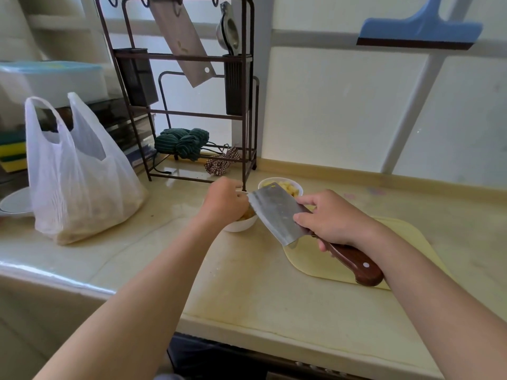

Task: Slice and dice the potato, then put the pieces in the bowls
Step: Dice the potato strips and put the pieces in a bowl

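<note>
**Diced potato being moved off the blade into the bowls**

A pale table (247, 283) was seen, with a white plastic bag (82, 174) stood at its left and a yellow cutting board (312, 260) laid at its right; no potato could be made out on the board's visible part. A cleaver (277, 215) was held tilted over the board's far-left corner, its handle and blade clasped by the right hand (337, 218), its tip reaching over the near bowl (241, 226). The left hand (225, 201) was hung over that bowl with its fingers (241, 198) curled at the blade's end; whether anything was pinched could not be told. Just behind it the far bowl (263, 183) was already filled with potato pieces (286, 187), and a few more showed in the near bowl.

Transfer was judged nearly finished. Fingertips could be nicked if they were drawn along the edge. Pieces could be scattered onto the table if the blade were tipped too fast, and the light bowl could be knocked by the wrist.
</note>
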